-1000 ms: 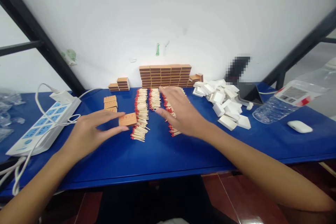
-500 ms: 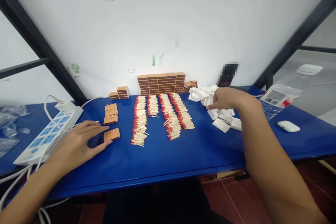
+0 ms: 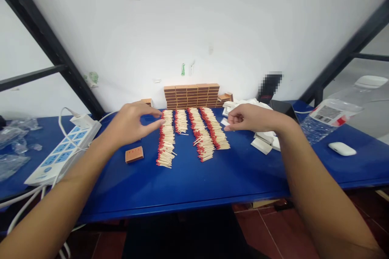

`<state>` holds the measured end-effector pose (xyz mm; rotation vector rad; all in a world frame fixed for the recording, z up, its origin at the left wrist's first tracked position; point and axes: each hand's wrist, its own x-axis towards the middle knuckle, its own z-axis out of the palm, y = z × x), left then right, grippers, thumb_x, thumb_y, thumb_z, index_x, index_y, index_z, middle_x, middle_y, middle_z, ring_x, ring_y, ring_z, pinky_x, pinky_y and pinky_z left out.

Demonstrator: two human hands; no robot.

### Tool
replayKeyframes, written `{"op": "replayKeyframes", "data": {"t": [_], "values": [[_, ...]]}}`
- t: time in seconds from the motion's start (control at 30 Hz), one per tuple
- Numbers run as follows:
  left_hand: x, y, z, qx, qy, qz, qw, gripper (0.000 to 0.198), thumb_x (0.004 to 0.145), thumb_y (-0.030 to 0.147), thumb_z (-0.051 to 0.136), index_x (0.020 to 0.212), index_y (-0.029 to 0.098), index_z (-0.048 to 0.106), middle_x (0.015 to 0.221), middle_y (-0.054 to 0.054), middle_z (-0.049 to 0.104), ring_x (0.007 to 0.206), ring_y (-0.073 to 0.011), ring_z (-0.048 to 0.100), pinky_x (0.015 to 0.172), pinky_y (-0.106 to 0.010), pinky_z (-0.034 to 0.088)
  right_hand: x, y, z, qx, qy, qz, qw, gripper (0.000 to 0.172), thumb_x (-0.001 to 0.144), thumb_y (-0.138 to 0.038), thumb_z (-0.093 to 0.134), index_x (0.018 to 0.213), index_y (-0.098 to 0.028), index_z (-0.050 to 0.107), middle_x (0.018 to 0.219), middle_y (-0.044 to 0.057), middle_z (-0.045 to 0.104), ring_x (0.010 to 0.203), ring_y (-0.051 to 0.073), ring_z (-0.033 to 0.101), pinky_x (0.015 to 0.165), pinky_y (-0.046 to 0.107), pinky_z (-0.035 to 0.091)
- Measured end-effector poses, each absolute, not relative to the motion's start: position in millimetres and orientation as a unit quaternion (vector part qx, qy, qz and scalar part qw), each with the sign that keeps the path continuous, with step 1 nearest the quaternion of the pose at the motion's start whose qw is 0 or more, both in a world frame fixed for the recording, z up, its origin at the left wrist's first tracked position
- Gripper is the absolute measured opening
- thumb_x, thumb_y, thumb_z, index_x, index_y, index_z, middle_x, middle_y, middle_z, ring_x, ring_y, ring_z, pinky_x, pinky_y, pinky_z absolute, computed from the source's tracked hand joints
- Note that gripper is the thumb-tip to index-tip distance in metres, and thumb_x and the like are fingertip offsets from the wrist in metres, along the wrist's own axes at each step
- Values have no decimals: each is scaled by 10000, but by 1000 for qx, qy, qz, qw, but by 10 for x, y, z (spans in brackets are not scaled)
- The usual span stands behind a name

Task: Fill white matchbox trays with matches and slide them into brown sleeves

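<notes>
My left hand (image 3: pixel 135 123) is over the leftmost row of red-tipped matches (image 3: pixel 166 141), thumb and fingers apart, with its fingertips at the row's far end. It holds nothing. Between the thumb and fingers of my right hand (image 3: pixel 247 117) is a small white matchbox tray (image 3: pixel 225 122), partly covered by the hand. More white trays (image 3: pixel 261 145) lie in a loose heap under and behind that hand. Several match rows run side by side between my hands. Nearer me on the left lies an orange matchbox (image 3: pixel 134 154); my left hand and wrist hide the boxes behind it.
A wall of stacked matchboxes (image 3: pixel 191 97) stands at the back of the blue table (image 3: pixel 194 190). On the left are a power strip (image 3: pixel 65 149) with cables and clear plastic bags (image 3: pixel 15 141). A large bottle (image 3: pixel 331 111) and a white case (image 3: pixel 342 148) are on the right.
My left hand has left the near matchbox and moved up and right to the matches. My right hand has drawn a white tray leftward from the heap. The view has shifted slightly.
</notes>
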<state>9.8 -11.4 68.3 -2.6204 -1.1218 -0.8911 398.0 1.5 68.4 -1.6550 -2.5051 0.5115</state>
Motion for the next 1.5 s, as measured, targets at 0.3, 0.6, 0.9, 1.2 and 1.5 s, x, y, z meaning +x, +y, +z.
{"op": "replayKeyframes", "data": {"t": [0.3, 0.6, 0.9, 1.2, 1.5], "values": [[414, -90, 222, -890, -339, -304, -18, 588, 903, 574, 789, 1314, 157, 735, 1004, -89, 770, 934, -250, 692, 833, -383, 553, 2895, -94, 184, -324, -924, -107, 174, 144, 1072, -238, 584, 1000, -158, 679, 958, 84, 711, 854, 191, 613, 669, 302, 343], [311, -42, 131, -880, -322, -349, -7, 345, 946, 380, 755, 1225, 179, 775, 984, -81, 783, 900, -229, 697, 798, -356, 551, 2788, -28, 121, -296, -931, -108, 183, 165, 1100, -254, 540, 1104, -154, 671, 1042, 98, 719, 888, 201, 623, 691, 318, 368], [-30, 282, 61, -864, -386, -318, 60, 483, 998, 554, 668, 1304, 191, 758, 1104, -123, 771, 1039, -290, 680, 960, -453, 535, 2817, 368, 69, -437, -886, 57, 145, 173, 935, -327, 775, 889, -180, 697, 966, 77, 708, 893, 207, 616, 739, 308, 390], [12, 243, 45, -879, -361, -294, 99, 459, 1019, 470, 655, 1323, 136, 736, 1114, -142, 748, 1026, -303, 645, 951, -464, 535, 2731, 378, 4, -434, -888, 72, 134, 143, 982, -209, 708, 857, -164, 656, 964, 73, 663, 903, 192, 582, 778, 294, 399], [86, 184, 2, -895, -337, -281, 87, 389, 1006, 418, 688, 1274, 142, 745, 1087, -140, 744, 1034, -301, 641, 952, -468, 545, 2918, 256, 79, -397, -892, 122, 181, 91, 995, -190, 692, 907, -172, 683, 942, 52, 659, 851, 173, 580, 742, 285, 411]]}}
